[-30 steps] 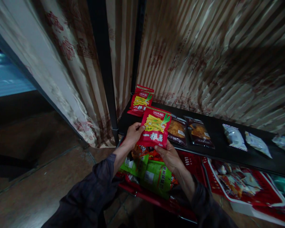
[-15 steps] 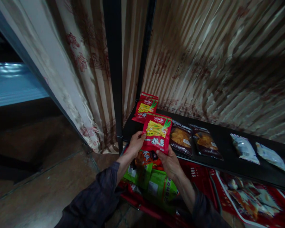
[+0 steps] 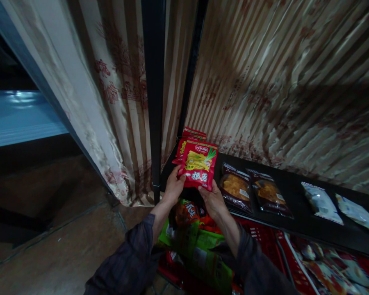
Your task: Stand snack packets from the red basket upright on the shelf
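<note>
Between both hands is a red snack bag [image 3: 199,164] with yellow sticks and a green onion printed on its front. My left hand [image 3: 174,183] pinches its lower left edge, and my right hand [image 3: 214,201] grips its lower right corner. Behind it, at the left end of a black shelf [image 3: 283,180], lies a similar red bag [image 3: 181,147], mostly covered by the held one. I cannot tell whether the two bags touch. Below my hands are an orange-red packet [image 3: 189,214] and green packets [image 3: 199,250] in a red basket [image 3: 172,276].
Dark-wrapped snack packs [image 3: 236,188] and white packets [image 3: 321,203] lie along the shelf to the right. A black post [image 3: 155,102] rises at the shelf's left end. Pleated curtains [image 3: 264,82] hang behind. More packets [image 3: 332,262] fill a container at lower right.
The held red bag has moved away from me, over the shelf's left end, and now covers more of the bag behind. Both hands still grip it. The view has shifted slightly.
</note>
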Tool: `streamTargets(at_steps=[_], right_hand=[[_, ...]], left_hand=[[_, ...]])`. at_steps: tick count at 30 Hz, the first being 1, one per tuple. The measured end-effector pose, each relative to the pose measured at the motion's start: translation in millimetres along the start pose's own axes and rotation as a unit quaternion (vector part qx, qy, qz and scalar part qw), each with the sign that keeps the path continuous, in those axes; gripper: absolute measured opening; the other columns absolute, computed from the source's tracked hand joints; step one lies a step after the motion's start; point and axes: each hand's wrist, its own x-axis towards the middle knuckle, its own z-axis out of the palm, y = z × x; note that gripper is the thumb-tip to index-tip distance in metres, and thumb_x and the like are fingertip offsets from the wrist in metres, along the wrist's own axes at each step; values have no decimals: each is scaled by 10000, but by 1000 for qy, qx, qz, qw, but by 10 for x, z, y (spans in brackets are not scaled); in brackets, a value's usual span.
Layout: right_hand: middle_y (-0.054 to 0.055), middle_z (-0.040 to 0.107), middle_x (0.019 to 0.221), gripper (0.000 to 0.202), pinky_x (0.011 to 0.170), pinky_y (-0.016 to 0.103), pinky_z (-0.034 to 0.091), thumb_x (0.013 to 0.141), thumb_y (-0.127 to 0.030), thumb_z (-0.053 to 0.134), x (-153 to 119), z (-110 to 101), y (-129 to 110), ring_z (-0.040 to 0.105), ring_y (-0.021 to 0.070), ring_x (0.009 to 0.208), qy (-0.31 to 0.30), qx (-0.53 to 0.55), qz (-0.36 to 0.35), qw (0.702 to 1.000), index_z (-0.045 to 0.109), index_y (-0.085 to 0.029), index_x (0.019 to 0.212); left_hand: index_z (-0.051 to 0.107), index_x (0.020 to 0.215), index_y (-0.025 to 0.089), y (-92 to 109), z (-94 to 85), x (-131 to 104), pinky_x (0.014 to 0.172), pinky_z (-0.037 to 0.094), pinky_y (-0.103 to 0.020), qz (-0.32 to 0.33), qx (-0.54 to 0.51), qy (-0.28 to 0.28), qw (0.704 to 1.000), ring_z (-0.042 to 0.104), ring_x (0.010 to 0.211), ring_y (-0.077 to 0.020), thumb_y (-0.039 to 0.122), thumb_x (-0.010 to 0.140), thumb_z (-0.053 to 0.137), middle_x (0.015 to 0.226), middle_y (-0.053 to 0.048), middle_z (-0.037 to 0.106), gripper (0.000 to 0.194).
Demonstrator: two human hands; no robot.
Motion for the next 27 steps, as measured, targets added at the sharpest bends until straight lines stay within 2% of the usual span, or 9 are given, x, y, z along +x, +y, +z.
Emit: streamTargets(at_steps=[3,6,11,16,22,24,27], right_hand=[[-27,745,929,528,903,358,519,559,-212,794,140,53,53,675,179,869,-5,-12,-15,1000,626,-262,1057],[-24,743,933,543,903,358,515,560,-217,778,284,82,93,671,176,860,-6,-33,-22,999,616,-251,1078],[-29,743,918,582,864,340,517,538,-208,768,489,119,117,667,168,817,7,-60,-21,998,608,-241,1097],[-27,746,889,632,850,341,520,524,-212,780,573,133,137,668,177,808,1,-79,-18,997,608,-236,1132],[-14,750,971,640,907,353,499,546,-199,748,592,123,178,674,182,868,13,-121,-29,992,608,-231,1169],[-17,749,946,632,859,333,510,551,-200,738,606,115,183,669,174,831,13,-145,-30,989,611,-230,1169],[-26,737,870,629,680,290,521,565,-230,726,641,90,198,643,155,699,11,-180,-16,984,601,-232,1181]], left_hand=[[575,1320,216,9,-30,32,1090,413,-341,38,19,-3,999,570,1253,-200,89,764,576,1374,-61,610,570],[556,1357,184,11,-63,65,1156,337,-356,54,52,-20,997,498,1336,-206,81,792,534,1449,-87,541,575],[619,1281,126,-37,-116,137,1199,271,-361,80,114,-25,990,436,1387,-216,61,787,510,1466,-127,503,511],[606,1312,164,-138,-153,198,1215,241,-367,71,128,-18,989,403,1415,-211,87,811,514,1487,-103,485,515],[592,1339,180,-264,-171,254,1218,237,-395,71,128,-24,989,395,1422,-225,97,809,517,1503,-94,474,542],[597,1336,199,-299,-178,279,1219,235,-402,79,130,-23,988,400,1418,-224,92,797,526,1491,-82,491,554],[600,1334,206,-342,-191,314,1218,238,-404,89,138,-21,986,407,1414,-228,90,780,544,1476,-77,509,568]])
